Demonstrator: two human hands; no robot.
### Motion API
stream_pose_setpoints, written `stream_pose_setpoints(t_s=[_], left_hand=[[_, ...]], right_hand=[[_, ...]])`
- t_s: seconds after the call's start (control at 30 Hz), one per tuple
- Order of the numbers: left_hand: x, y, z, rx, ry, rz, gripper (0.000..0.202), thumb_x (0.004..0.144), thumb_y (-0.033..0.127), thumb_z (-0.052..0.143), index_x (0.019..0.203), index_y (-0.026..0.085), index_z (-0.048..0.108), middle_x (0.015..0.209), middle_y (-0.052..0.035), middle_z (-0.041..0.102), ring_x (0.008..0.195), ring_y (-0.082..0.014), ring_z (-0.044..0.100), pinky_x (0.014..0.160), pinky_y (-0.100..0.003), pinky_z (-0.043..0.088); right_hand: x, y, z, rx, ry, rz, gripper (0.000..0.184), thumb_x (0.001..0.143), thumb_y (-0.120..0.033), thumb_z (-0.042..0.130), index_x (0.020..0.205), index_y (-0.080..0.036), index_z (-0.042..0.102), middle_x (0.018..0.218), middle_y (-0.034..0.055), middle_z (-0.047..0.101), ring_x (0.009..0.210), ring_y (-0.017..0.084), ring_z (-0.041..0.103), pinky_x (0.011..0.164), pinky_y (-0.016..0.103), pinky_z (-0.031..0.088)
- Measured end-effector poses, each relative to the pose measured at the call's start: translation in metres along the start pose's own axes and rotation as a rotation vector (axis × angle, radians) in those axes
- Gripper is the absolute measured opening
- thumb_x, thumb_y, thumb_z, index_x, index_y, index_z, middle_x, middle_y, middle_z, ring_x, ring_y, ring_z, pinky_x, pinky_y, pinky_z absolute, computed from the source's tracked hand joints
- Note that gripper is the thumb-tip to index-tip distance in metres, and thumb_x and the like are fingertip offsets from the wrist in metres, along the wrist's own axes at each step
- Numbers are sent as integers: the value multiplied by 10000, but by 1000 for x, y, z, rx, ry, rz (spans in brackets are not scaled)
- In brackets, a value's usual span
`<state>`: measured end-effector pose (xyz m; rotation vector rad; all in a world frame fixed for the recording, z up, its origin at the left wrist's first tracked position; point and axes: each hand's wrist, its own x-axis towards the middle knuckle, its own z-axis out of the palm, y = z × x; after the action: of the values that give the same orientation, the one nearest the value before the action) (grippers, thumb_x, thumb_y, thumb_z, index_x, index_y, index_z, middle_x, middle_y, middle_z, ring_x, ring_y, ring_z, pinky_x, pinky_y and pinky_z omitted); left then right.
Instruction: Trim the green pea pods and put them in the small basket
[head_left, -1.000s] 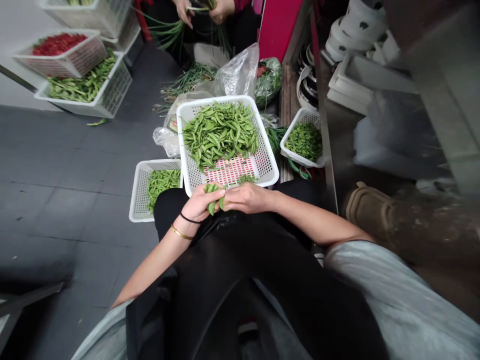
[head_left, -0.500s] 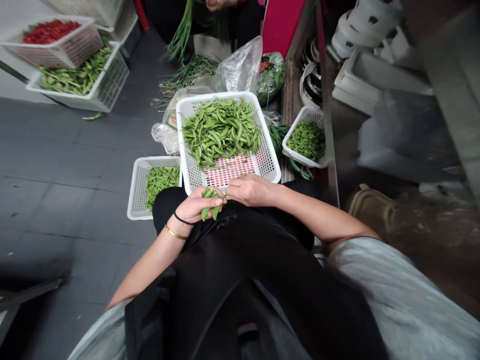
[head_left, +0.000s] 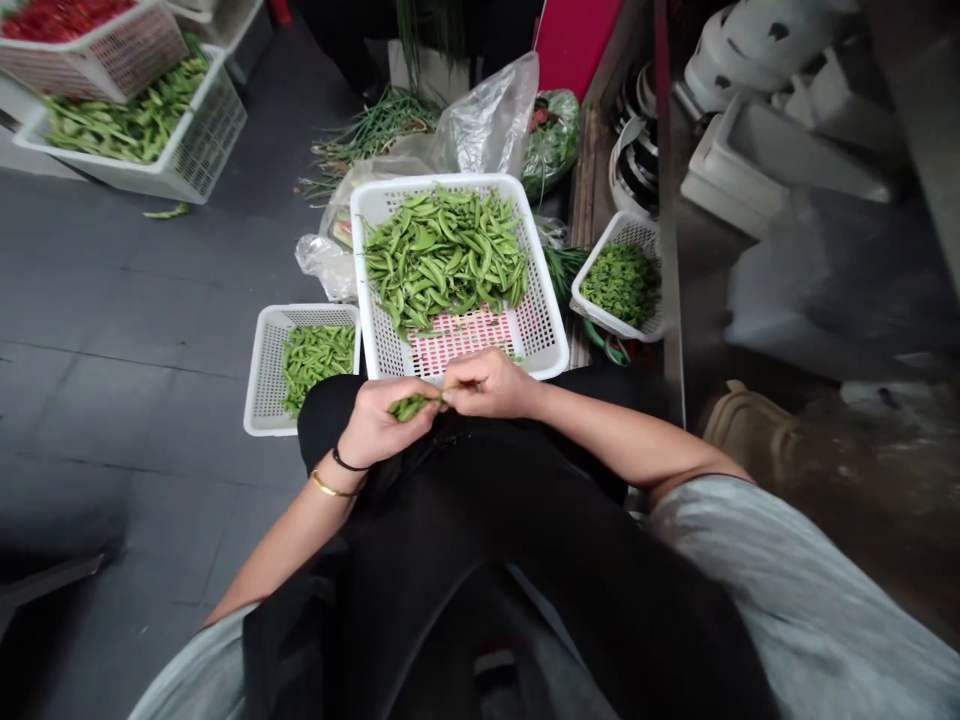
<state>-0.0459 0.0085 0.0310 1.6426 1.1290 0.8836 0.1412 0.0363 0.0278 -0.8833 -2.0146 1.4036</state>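
Observation:
My left hand (head_left: 381, 418) is closed around a few green pea pods (head_left: 409, 407), held just past the near rim of a large white basket (head_left: 553, 362). My right hand (head_left: 491, 386) meets it fingertip to fingertip, pinching the end of a pod; the exact grip is partly hidden by the fingers. Inside the large basket a heap of pea pods (head_left: 446, 250) covers the far part, while the red-showing slotted bottom is bare near me. On the floor to the left, a smaller white basket (head_left: 262, 375) contains more pods (head_left: 319, 360).
A small basket of leafy greens (head_left: 622, 285) stands right, beside a metal edge (head_left: 671, 250). Behind lie a clear plastic bag (head_left: 487, 120) and green onions (head_left: 382, 130). Stacked baskets with green pods (head_left: 135, 115) and red peppers (head_left: 64, 20) are far left. Another person's legs show at the back.
My left hand has turned from palm-up to back-up, its fingers now folded over the pods. My right fingers still pinch beside it. The view has shifted slightly.

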Motion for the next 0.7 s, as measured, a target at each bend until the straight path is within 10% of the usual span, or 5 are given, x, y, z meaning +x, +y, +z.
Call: stream_pose_setpoints(t_s=[0.13, 0.33, 0.47, 0.57, 0.7], left_hand=[[5, 3, -5, -222, -205, -106, 49, 587, 195, 731, 631, 185, 710, 535, -35, 647, 422, -107, 504, 436, -220, 386], [21, -16, -33, -876, 448, -159, 90, 650, 279, 670, 673, 191, 670, 571, -4, 651, 312, -44, 319, 287, -182, 216], [25, -42, -51, -1064, 391, -345, 145, 610, 296, 693, 649, 187, 606, 521, 27, 528, 348, -27, 244, 295, -154, 156], [23, -52, -42, -1129, 304, -434, 264, 596, 385, 727, 648, 183, 565, 491, 50, 365, 365, -28, 213, 292, -144, 117], [20, -51, -27, -1189, 210, -508, 362, 535, 383, 790, 650, 172, 521, 518, 60, 319, 405, -33, 296, 299, -120, 158]], right_hand=[[11, -8, -2, -70, -119, -97, 219, 730, -234, 515, 530, -178, 446, 533, -28, 514, 511, 69, 445, 541, 209, 391], [15, 23, -28, 118, 105, 168, 307, 873, -413, 410, 759, -164, 550, 643, 16, 617, 565, 112, 580, 554, 234, 458], [31, 71, -61, -572, -424, 420, 222, 727, -352, 672, 812, -149, 644, 741, 53, 681, 713, 180, 634, 647, 264, 459], [63, 105, -49, -1001, -363, 467, 238, 824, -253, 563, 996, -113, 649, 1030, 175, 683, 933, 254, 640, 736, 305, 464], [102, 133, -10, -986, -367, 452, 327, 847, -71, 422, 1119, -15, 593, 1128, 248, 634, 987, 259, 627, 791, 315, 450]])
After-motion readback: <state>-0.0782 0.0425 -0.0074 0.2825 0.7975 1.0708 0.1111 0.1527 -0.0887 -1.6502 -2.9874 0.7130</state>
